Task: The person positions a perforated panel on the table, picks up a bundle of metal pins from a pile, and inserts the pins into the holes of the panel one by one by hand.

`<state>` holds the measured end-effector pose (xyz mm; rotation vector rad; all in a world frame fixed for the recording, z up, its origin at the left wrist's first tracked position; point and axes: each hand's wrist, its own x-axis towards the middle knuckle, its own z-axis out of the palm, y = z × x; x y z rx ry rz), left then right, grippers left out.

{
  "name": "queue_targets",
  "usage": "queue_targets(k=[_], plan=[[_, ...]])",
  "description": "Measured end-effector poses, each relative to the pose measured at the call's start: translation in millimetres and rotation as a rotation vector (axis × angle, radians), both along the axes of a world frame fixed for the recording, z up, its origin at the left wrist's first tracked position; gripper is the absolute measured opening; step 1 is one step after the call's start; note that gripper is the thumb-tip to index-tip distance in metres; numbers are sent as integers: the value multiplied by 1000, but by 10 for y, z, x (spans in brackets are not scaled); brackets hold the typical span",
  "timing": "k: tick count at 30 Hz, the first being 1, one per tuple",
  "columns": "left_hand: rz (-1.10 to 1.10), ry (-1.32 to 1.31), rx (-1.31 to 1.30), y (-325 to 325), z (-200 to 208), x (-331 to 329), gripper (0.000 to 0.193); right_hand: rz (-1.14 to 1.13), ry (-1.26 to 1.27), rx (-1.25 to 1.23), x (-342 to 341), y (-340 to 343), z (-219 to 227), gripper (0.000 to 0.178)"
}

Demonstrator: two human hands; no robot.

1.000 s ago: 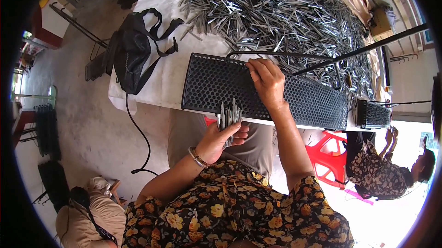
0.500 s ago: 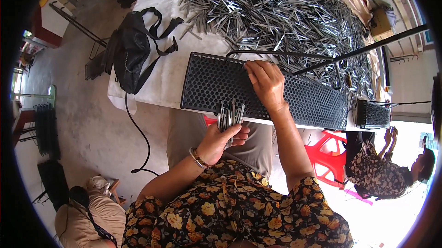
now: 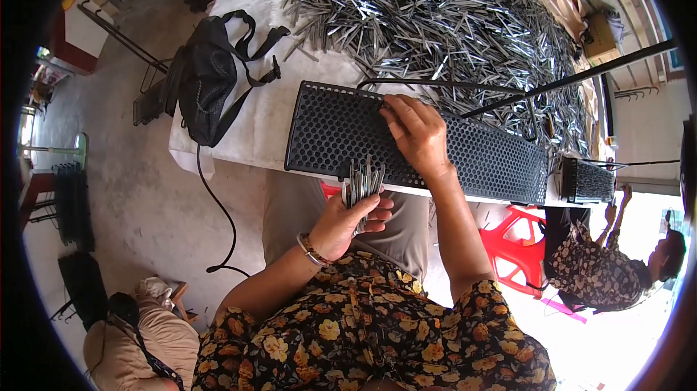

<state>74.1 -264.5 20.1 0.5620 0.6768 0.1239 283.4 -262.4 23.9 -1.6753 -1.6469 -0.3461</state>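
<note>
A bundle of thin grey metal-looking strips (image 3: 361, 179) stands upright in my left hand (image 3: 340, 225), whose fingers are wrapped round it near the front edge of a black perforated panel (image 3: 334, 129). The panel is long, full of round holes, and lies along the table edge. Over its upper part is my right hand (image 3: 417, 133), with fingers bent and pressed together at the holes near the far rim. Whatever those fingertips pinch is hidden or too small to make out. Beyond the panel spreads a large heap of similar loose strips (image 3: 435, 28).
A black bag (image 3: 209, 79) with straps lies at the table's left. Black metal rods (image 3: 581, 75) cross above the heap. A smaller black perforated piece (image 3: 589, 182) sits at the right end. Below are a red stool (image 3: 512, 246) and a co-worker in a patterned shirt (image 3: 599, 267).
My right hand has shifted slightly left along the panel's far rim. My left hand keeps its bundle in nearly the same place. The co-worker's hands have risen a little.
</note>
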Motion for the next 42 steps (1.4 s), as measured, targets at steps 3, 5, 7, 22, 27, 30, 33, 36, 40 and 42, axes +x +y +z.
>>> queue_targets(k=[3,5,7,22,27,30,33,36,40,42], plan=[[24,-6,9,0,52,-8,25,-51,286,-60,-111,-86,201,22],[75,-30,24,6,71,-13,24,-15,642,-251,-205,-201,295,19],[98,-56,33,9,51,-2,24,66,746,-389,-294,-318,362,19],[-15,-26,0,-63,-3,57,29,-218,743,6,0,-61,128,18],[36,-3,31,-51,-32,51,28,-165,497,-23,-29,48,21,16],[11,-17,75,-32,-34,36,28,-173,356,-95,-4,16,-66,15],[16,-5,48,-16,-23,50,29,-117,219,-49,30,49,-101,14],[11,7,-12,22,2,55,29,-121,203,-7,-11,56,-46,15],[32,-13,35,-1,-29,4,29,-116,557,-94,-180,-99,233,18],[53,-66,115,-7,-9,-8,24,-19,714,-422,-218,-213,299,21]])
